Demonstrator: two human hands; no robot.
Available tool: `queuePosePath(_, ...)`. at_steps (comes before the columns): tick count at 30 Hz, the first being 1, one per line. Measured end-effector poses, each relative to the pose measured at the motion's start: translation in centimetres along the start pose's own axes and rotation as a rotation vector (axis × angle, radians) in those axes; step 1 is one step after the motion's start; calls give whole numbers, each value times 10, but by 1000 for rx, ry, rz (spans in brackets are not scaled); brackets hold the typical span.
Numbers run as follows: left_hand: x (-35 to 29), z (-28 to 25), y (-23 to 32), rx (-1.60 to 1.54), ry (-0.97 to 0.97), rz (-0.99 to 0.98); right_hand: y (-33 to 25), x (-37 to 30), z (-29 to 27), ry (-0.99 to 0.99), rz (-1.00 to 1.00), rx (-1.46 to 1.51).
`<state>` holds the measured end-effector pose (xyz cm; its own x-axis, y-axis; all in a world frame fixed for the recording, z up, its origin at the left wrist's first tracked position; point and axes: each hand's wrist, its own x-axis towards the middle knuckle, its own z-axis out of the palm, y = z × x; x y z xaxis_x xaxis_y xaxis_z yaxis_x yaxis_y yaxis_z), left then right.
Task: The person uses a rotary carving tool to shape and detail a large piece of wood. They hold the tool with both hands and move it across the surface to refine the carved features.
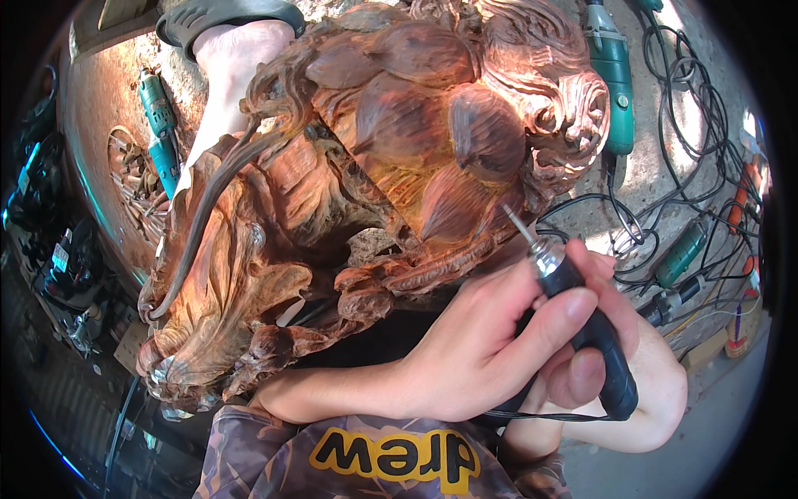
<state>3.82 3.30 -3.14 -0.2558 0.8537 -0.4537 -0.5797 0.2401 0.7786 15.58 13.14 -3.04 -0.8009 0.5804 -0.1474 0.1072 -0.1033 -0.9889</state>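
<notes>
A large brown wood carving (283, 191) with rounded, grooved bulbs and curling forms lies before me. My left hand (474, 341) reaches in from the left, closed round a black handheld rotary carving tool (603, 353) with a silver collar. My right hand (613, 303) is partly hidden behind it, its fingers wrapped round the same tool from the right. The thin metal bit (517, 222) points up and left, its tip at or very near a pointed bulb (453, 204) at the carving's lower right. Whether it touches the wood I cannot tell.
A green power tool (613, 91) stands right of the carving, another (158, 125) at left. Black cables (690, 125) tangle at right around a smaller green tool (683, 254). A bare leg (229, 75) in a dark shoe (224, 15) is at upper left; a bare knee (657, 399) is at lower right.
</notes>
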Motion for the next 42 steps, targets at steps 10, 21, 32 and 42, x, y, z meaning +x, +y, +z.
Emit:
queuePosePath(10,4,-4,6,-28,-61,-185,17,-22,29,525,54,76)
queuePosePath(21,-8,0,1,16,13,-8,2,-47,-16,5,188,179)
queuePosePath(32,-2,4,0,13,-45,38,-45,40,-29,-401,214,-71)
queuePosePath(42,-13,25,-7,-12,-238,93,-53,-111,-60,290,723,260)
